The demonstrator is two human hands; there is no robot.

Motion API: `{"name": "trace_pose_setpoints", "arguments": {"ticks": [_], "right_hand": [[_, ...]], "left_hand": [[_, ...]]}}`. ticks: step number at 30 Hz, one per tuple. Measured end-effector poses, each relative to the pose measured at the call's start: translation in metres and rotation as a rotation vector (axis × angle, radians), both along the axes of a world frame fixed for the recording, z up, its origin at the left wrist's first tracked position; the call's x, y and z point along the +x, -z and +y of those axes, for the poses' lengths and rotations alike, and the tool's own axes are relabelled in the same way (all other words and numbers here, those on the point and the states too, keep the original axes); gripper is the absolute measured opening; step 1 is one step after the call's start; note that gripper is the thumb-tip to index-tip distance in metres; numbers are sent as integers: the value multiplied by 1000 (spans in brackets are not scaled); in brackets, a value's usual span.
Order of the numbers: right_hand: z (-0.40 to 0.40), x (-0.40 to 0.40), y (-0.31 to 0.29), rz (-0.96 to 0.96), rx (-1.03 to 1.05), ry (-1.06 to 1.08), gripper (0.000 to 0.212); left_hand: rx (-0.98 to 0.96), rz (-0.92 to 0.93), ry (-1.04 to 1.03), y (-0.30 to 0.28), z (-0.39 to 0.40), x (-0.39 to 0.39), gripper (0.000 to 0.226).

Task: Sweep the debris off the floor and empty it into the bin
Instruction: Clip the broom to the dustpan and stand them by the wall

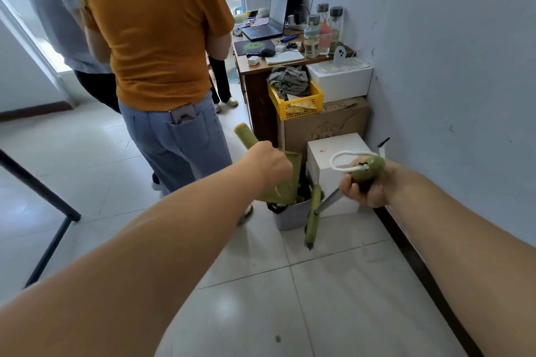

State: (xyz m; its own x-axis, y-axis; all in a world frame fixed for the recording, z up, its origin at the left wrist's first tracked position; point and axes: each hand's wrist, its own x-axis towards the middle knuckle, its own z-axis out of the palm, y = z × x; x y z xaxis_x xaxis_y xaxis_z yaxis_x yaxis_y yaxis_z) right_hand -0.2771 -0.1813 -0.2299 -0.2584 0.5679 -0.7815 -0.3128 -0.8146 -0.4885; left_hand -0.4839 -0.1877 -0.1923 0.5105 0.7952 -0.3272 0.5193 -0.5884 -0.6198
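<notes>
Your left hand, fisted on the dustpan, should tip it steeply over the bin; your right hand grips the broom.

Left hand tips the green dustpan over the grey bin; right hand grips the broom handle.

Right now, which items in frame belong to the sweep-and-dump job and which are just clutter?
Job items:
- dustpan, held by left hand, tipped over the bin
- grey bin
- broom, handle in right hand

Clutter:
- white box
- yellow basket
- cardboard box
- laptop
- bottles
</notes>
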Motion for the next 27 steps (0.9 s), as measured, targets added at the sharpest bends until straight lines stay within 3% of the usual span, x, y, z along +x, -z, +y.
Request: {"name": "trace_pose_setpoints", "arguments": {"ticks": [9,14,20,27], "right_hand": [[-1,20,-48,-128,46,-224,24],[-5,30,-72,-170,71,-343,23],[-11,42,-106,-156,209,-334,29],[-17,66,-128,-211,293,-229,50]], "left_hand": [[63,-88,-96,-72,0,16,13],[37,-268,-159,-112,5,23,12],[-57,-469,-170,-144,17,45,35],[-168,-605,-193,-124,41,72,29]]}}
